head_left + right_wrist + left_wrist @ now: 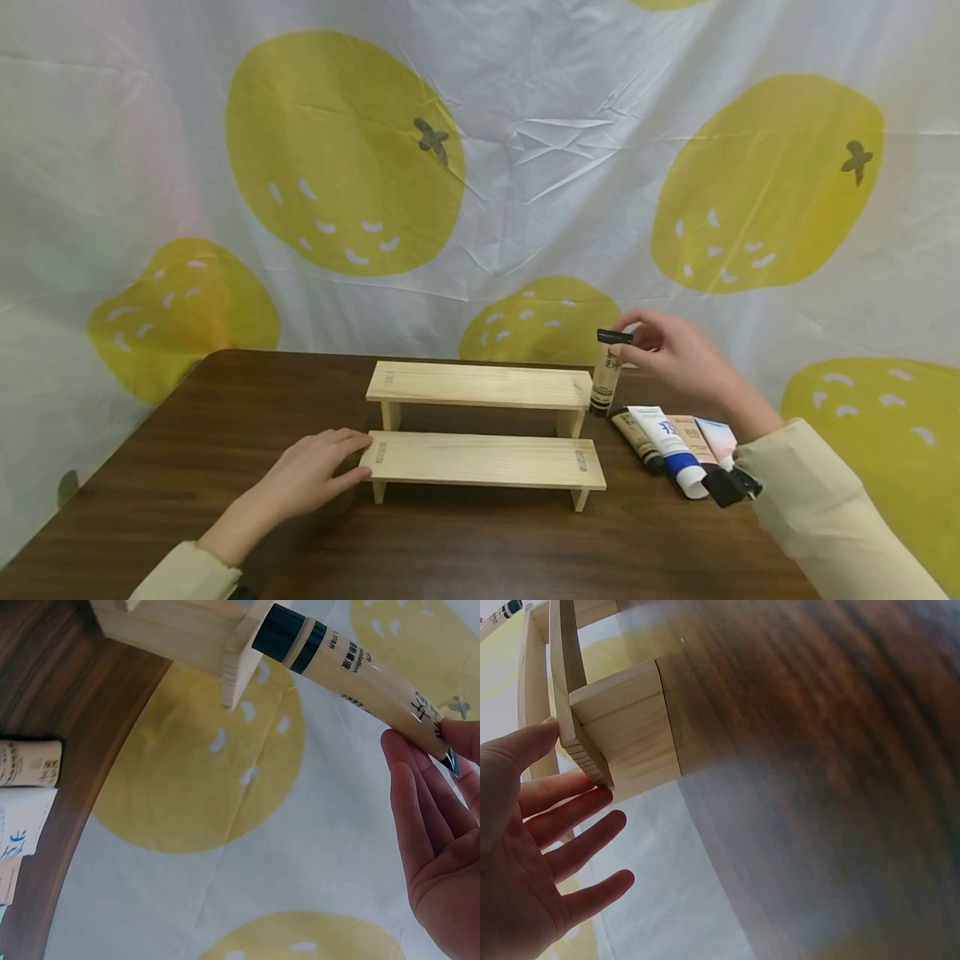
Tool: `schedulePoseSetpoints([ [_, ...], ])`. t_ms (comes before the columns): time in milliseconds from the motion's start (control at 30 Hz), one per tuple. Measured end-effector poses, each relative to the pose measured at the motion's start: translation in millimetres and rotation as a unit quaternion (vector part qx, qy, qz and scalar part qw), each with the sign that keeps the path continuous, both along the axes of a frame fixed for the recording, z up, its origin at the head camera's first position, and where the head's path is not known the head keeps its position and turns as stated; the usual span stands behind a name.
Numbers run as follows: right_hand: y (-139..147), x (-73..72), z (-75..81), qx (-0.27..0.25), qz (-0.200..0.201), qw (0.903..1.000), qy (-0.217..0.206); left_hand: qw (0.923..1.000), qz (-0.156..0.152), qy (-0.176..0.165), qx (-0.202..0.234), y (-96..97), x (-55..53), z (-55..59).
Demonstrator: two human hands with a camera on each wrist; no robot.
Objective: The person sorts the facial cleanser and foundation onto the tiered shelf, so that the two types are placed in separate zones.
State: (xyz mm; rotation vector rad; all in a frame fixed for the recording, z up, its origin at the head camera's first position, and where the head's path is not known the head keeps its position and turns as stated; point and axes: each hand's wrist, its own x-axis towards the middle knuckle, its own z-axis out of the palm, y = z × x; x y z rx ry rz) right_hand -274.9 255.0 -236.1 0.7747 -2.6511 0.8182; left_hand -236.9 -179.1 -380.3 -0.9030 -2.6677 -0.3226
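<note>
My right hand (678, 354) pinches a beige squeeze tube (606, 375) near its flat black end. It hangs almost upright, black cap down, beside the right end of the rear step of a two-step wooden stand (480, 386). In the right wrist view the tube (375, 686) shows dark printing, with the thumb and fingertips on its narrow end. My left hand (311, 471) touches the left end of the front step (487, 460). The left wrist view shows that hand (547, 847) with thumb and fingertips against the board's end, the other fingers spread and fairly straight.
Right of the stand lie several tubes, among them a white one with a blue band (671, 450) and a beige one with a black cap (637, 439). All rest on a dark wooden table (300, 550). Behind hangs a white cloth (540, 167) with yellow fruit shapes.
</note>
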Motion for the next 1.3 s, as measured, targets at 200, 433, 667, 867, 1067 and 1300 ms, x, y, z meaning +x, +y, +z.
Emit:
schedulePoseSetpoints([
  [200, -11, -7.2, 7.7, -0.003, 0.026, 0.9994, -0.024, 1.0, 0.001, 0.0, 0.002, 0.3, 0.2, -0.1],
  [433, -26, -13.5, 15.7, -0.001, 0.058, 0.9957, -0.072, 1.0, 0.002, -0.001, 0.003, 0.4, 0.0, -0.2],
  [667, -40, -17.3, 22.6, 0.008, 0.067, 0.9929, -0.098, 1.0, 0.003, 0.002, 0.005, 0.0, -0.4, -1.0],
  [867, -53, -24.3, 25.9, -0.002, 0.088, 0.9903, -0.108, 1.0, 0.005, -0.001, 0.005, 0.2, 0.7, -0.4],
  [1067, -68, -31.3, 27.5, -0.012, 0.094, 0.9891, -0.113, 0.9999, 0.005, -0.006, 0.007, 0.5, 0.7, -0.7],
  [1300, -89, -36.6, 28.3, -0.02, 0.094, 0.9891, -0.112, 1.0, 0.004, -0.002, 0.008, -0.4, -0.7, -1.7],
])
